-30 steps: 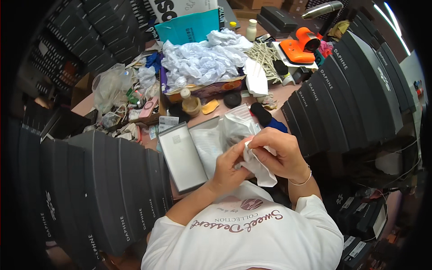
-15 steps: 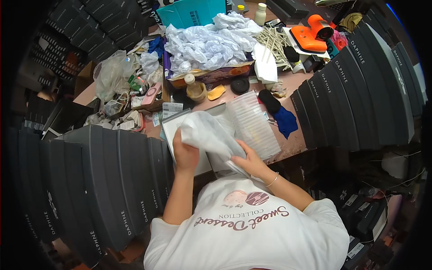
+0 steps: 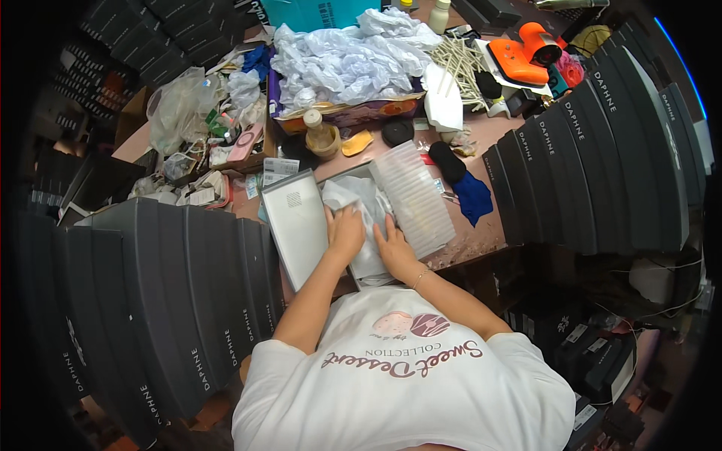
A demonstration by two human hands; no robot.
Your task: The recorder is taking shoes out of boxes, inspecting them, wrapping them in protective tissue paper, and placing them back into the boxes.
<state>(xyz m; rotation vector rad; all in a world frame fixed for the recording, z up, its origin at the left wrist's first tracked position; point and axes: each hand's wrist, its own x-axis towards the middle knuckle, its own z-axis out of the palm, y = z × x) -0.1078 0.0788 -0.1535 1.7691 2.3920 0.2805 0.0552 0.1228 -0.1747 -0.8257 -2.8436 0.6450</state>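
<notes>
A shallow box (image 3: 370, 279) with dark sides lies open in front of me, holding a bundle in thin, translucent white wrapping (image 3: 352, 189). What the wrapping covers cannot be made out. My left hand (image 3: 346, 234) rests on the left of the bundle, fingertips pressing down on it, fingers partly apart. On its right side lies my right hand (image 3: 397, 252), fingers stretched and spread against the wrapping. Against the box's left side leans a grey-edged lid (image 3: 295, 229), white inside. A translucent ribbed sheet or pack of strips (image 3: 415, 201) adjoins its right side.
Dark shoe-style boxes stand in rows at left (image 3: 162, 301) and right (image 3: 594, 165). Behind the work spot are a carton of crumpled white paper (image 3: 346, 64), a bottle (image 3: 320, 135), a blue cloth (image 3: 472, 200), an orange device (image 3: 526, 56) and a pile of thin sticks (image 3: 460, 68).
The wrapped bundle has gone from being held up over the box to lying inside it. Both hands have moved down onto it, the left one inward from the lid side.
</notes>
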